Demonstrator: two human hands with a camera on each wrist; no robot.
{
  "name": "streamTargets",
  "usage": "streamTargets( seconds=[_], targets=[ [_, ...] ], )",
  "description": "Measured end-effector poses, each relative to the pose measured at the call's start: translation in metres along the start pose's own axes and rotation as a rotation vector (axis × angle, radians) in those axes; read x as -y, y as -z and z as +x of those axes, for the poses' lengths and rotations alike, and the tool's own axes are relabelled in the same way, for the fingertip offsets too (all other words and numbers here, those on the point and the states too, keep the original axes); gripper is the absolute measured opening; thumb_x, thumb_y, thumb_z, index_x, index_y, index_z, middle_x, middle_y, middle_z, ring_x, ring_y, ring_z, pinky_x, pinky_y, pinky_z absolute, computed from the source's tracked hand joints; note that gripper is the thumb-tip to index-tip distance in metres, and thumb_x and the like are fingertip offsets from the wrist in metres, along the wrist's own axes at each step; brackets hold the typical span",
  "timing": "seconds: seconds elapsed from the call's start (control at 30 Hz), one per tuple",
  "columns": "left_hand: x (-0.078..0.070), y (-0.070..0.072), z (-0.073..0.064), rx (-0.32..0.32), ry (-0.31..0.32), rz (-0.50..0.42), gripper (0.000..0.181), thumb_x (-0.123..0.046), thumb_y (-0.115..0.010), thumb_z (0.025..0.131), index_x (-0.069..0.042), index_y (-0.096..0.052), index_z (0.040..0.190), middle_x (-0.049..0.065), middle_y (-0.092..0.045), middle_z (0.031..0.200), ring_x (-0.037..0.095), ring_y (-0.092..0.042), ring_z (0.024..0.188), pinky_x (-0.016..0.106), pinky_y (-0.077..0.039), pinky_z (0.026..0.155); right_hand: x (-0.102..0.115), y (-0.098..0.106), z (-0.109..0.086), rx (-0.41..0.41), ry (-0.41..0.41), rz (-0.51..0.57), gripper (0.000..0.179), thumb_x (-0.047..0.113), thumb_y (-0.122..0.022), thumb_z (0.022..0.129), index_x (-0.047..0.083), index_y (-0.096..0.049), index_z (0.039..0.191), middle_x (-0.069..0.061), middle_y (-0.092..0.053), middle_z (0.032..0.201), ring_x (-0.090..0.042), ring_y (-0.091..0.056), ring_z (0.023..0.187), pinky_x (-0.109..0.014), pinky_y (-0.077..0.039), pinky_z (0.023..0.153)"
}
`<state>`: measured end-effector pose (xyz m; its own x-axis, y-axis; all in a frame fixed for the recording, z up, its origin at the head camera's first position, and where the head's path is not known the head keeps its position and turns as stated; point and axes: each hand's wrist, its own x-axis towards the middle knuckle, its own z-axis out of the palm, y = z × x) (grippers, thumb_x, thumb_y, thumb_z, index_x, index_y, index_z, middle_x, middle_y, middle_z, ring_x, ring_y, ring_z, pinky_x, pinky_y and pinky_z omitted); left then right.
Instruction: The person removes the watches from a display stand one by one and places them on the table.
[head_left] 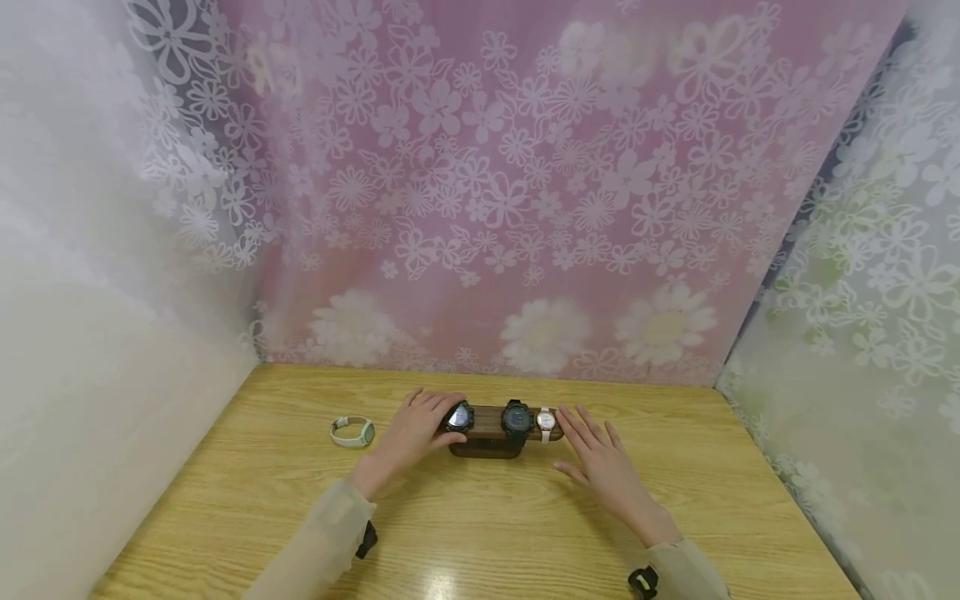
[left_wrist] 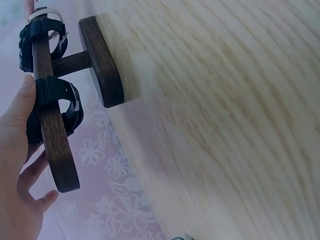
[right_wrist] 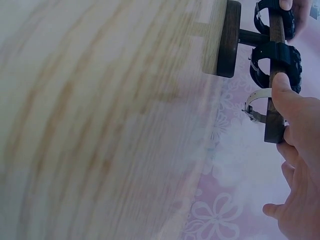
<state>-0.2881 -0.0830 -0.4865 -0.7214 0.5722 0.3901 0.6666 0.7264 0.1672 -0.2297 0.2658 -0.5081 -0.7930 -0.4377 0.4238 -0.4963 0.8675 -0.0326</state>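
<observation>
A dark wooden T-shaped watch stand [head_left: 489, 417] bears two black watches and a small white-strapped watch [head_left: 546, 420]. My left hand [head_left: 411, 429] holds the left black watch [head_left: 460, 417] at the bar's left end, thumb on the near side and fingers over the far side. The other black watch [head_left: 517, 418] sits right of the bar's middle. At the right end, my right hand [head_left: 609, 468] touches the bar with nearly straight fingers, beside the white watch. In the right wrist view its thumb [right_wrist: 282, 90] overlaps the bar.
A pale green watch [head_left: 367, 432] lies on the wood-grain table [head_left: 480, 517], left of my left hand. A pink flowered curtain [head_left: 480, 208] hangs behind the table's far edge, with pale sheets at both sides.
</observation>
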Motion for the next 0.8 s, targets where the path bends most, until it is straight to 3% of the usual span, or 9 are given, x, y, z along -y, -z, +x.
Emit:
streamTargets(
  seconds=[0.43, 0.8],
  targets=[
    [0.011, 0.01, -0.012, -0.032, -0.006, -0.009, 0.067, -0.049, -0.069, 0.092, -0.013, -0.054, 0.147, 0.012, -0.062, 0.139, 0.032, -0.057, 0.128, 0.058, -0.034, 0.117, 0.0, 0.0, 0.0, 0.009, -0.012, 0.007, 0.083, 0.041, -0.072, 0.092, 0.009, -0.035, 0.159, -0.006, -0.03, 0.166, -0.03, -0.021, 0.154, -0.068, -0.027, 0.116],
    [0.023, 0.011, -0.021, -0.108, -0.029, 0.017, 0.068, -0.044, -0.077, 0.086, -0.011, -0.057, 0.142, 0.013, -0.066, 0.131, 0.034, -0.061, 0.121, 0.059, -0.039, 0.113, 0.003, 0.003, 0.002, 0.035, -0.033, 0.037, 0.084, 0.038, -0.074, 0.092, 0.01, -0.033, 0.16, -0.006, -0.028, 0.166, -0.032, -0.022, 0.153, -0.068, -0.025, 0.117]
  ],
)
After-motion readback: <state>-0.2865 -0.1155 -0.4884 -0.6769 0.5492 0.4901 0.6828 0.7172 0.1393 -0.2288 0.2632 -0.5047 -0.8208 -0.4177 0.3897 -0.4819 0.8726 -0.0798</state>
